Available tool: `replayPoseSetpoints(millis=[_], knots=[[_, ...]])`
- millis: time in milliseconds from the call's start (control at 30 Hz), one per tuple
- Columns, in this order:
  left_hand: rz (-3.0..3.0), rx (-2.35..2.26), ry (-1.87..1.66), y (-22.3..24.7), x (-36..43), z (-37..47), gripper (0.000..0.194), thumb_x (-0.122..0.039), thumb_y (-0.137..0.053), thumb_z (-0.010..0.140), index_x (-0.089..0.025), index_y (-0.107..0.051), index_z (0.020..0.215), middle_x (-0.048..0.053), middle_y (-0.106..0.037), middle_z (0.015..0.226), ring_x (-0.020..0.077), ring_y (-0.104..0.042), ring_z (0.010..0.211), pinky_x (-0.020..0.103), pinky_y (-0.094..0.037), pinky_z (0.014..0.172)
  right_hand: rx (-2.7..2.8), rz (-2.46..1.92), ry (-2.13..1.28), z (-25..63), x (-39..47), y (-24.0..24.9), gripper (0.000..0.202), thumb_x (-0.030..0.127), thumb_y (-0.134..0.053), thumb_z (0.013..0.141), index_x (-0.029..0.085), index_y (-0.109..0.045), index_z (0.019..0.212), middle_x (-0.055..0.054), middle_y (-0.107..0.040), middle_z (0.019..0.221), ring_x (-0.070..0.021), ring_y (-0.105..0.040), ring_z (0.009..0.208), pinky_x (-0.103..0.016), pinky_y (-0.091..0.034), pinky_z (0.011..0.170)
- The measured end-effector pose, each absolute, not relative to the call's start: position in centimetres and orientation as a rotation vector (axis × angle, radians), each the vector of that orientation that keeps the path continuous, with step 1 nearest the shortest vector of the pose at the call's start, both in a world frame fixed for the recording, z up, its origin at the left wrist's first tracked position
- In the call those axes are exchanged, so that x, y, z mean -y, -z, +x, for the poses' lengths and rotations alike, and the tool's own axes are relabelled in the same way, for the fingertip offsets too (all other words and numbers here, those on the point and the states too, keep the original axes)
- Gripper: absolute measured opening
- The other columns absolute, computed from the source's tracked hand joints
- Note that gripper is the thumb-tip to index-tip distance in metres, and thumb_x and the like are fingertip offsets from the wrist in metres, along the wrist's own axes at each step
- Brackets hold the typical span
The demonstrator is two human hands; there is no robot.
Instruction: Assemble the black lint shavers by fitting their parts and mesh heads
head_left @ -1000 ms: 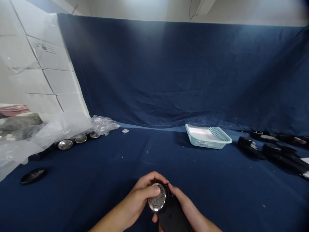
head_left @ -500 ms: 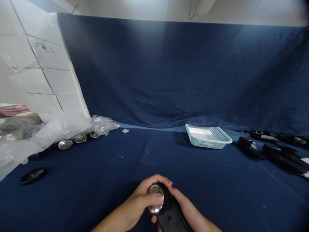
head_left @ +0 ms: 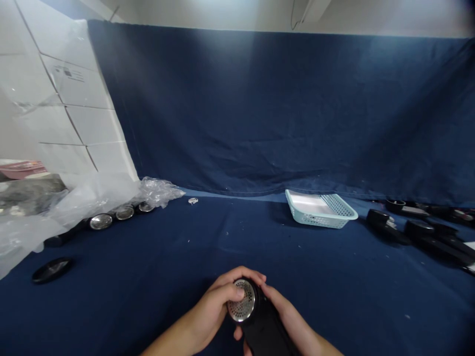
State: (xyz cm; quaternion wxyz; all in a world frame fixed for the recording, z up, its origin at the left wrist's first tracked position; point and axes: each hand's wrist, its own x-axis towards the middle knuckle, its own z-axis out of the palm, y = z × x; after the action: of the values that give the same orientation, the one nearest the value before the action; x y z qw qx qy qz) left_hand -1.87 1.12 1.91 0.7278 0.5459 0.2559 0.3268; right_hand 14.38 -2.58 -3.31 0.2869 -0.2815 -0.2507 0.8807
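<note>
Both hands hold a black fabric shaver (head_left: 264, 330) low in the middle of the view, its round metal mesh head (head_left: 244, 309) facing up. My left hand (head_left: 212, 307) curls around the far end, with the thumb lying on the mesh and the fingers over the top edge. Along the right side of the body, my right hand (head_left: 289, 316) grips the shaver, and some of its fingertips show below on the left. The lower end of the shaver is cut off by the frame.
More shavers with metal heads (head_left: 101, 221) lie at left, partly under clear plastic bags (head_left: 89, 195). A black oval part (head_left: 52, 270) lies nearer. A light blue basket (head_left: 322, 221) stands at back right, beside black devices (head_left: 386, 227). A small white piece (head_left: 193, 200) sits toward the back.
My left thumb has shifted up and left on the mesh, uncovering more of it. The shaver has tilted slightly. Both hands keep their hold.
</note>
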Motion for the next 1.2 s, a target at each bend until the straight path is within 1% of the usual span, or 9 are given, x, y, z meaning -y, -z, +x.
replayPoseSetpoints(millis=[200, 300, 400, 567, 700, 800, 900, 1100, 1200], knots=[[1.202, -0.558, -0.716, -1.7, -1.2, -2.0, 0.039, -0.024, -0.045, 0.073, -0.018, -0.066, 0.105, 0.009, -0.061, 0.122, 0.0306, -0.052, 0.112, 0.038, -0.039, 0.09, 0.678, -0.733, -2.332, 14.3, 2.7, 3.0, 0.079, 0.076, -0.027, 0.081, 0.01, -0.07, 0.079, -0.01, -0.068, 0.061, -0.0217, -0.065, 0.059, -0.04, -0.05, 0.078], [1.206, -0.558, -0.714, -1.6, -1.2, -2.0, 0.04, -0.024, -0.045, 0.072, -0.018, -0.066, 0.105, 0.009, -0.06, 0.124, 0.0302, -0.053, 0.11, 0.038, -0.04, 0.088, 0.663, -0.68, -2.144, 14.3, 2.6, 2.3, 0.055, 0.061, -0.044, 0.086, 0.012, -0.069, 0.088, -0.009, -0.072, 0.077, -0.023, -0.068, 0.075, -0.04, -0.049, 0.084], [1.201, -0.564, -0.707, -1.5, -1.3, -2.0, 0.041, -0.023, -0.043, 0.073, -0.017, -0.066, 0.106, 0.01, -0.06, 0.124, 0.0303, -0.052, 0.111, 0.037, -0.04, 0.088, 0.645, -0.64, -1.985, 14.4, 1.9, 1.8, 0.029, 0.042, -0.059, 0.083, 0.016, -0.067, 0.094, -0.006, -0.072, 0.095, -0.0218, -0.066, 0.095, -0.035, -0.046, 0.092], [1.189, -0.566, -0.709, -1.4, -1.3, -2.0, 0.043, -0.024, -0.044, 0.071, -0.016, -0.066, 0.106, 0.011, -0.06, 0.124, 0.0305, -0.053, 0.111, 0.037, -0.04, 0.088, 0.651, -0.625, -1.977, 14.6, 0.8, 1.8, 0.023, 0.035, -0.066, 0.078, 0.016, -0.067, 0.091, -0.004, -0.073, 0.096, -0.0203, -0.064, 0.104, -0.032, -0.042, 0.099], [1.197, -0.557, -0.712, -1.3, -1.4, -2.0, 0.042, -0.025, -0.047, 0.071, -0.016, -0.066, 0.107, 0.011, -0.061, 0.123, 0.0309, -0.052, 0.112, 0.037, -0.04, 0.089, 0.652, -0.627, -1.999, 14.4, 1.3, 2.4, 0.03, 0.042, -0.063, 0.08, 0.015, -0.067, 0.094, -0.005, -0.073, 0.091, -0.0217, -0.066, 0.098, -0.035, -0.043, 0.096], [1.211, -0.541, -0.708, -1.4, -1.4, -2.0, 0.042, -0.025, -0.05, 0.068, -0.017, -0.067, 0.106, 0.01, -0.06, 0.124, 0.0315, -0.052, 0.112, 0.037, -0.041, 0.086, 0.672, -0.658, -2.185, 14.3, 2.0, 3.0, 0.059, 0.064, -0.045, 0.083, 0.01, -0.069, 0.088, -0.01, -0.072, 0.073, -0.0241, -0.069, 0.073, -0.041, -0.049, 0.084], [1.219, -0.54, -0.709, -1.5, -1.3, -2.0, 0.043, -0.025, -0.052, 0.066, -0.018, -0.067, 0.105, 0.01, -0.059, 0.126, 0.032, -0.052, 0.111, 0.035, -0.044, 0.079, 0.683, -0.685, -2.342, 14.3, 2.5, 3.5, 0.08, 0.075, -0.028, 0.081, 0.007, -0.07, 0.079, -0.012, -0.069, 0.061, -0.021, -0.065, 0.057, -0.039, -0.051, 0.075], [1.252, -0.52, -0.66, -1.2, -1.3, -2.3, 0.047, -0.029, -0.06, 0.065, -0.021, -0.064, 0.111, 0.01, -0.052, 0.133, 0.0311, -0.055, 0.103, 0.023, -0.043, 0.054, 0.671, -0.693, -2.34, 14.3, 2.2, 3.5, 0.082, 0.077, -0.027, 0.081, 0.008, -0.07, 0.076, -0.013, -0.069, 0.06, -0.0192, -0.063, 0.052, -0.033, -0.05, 0.066], [1.275, -0.512, -0.648, -1.0, -1.4, -2.5, 0.049, -0.03, -0.065, 0.065, -0.022, -0.062, 0.114, 0.01, -0.049, 0.136, 0.0313, -0.055, 0.105, 0.02, -0.041, 0.051, 0.656, -0.697, -2.324, 14.2, 2.1, 3.5, 0.082, 0.078, -0.026, 0.08, 0.008, -0.07, 0.079, -0.011, -0.068, 0.061, -0.0189, -0.063, 0.051, -0.032, -0.049, 0.063]])
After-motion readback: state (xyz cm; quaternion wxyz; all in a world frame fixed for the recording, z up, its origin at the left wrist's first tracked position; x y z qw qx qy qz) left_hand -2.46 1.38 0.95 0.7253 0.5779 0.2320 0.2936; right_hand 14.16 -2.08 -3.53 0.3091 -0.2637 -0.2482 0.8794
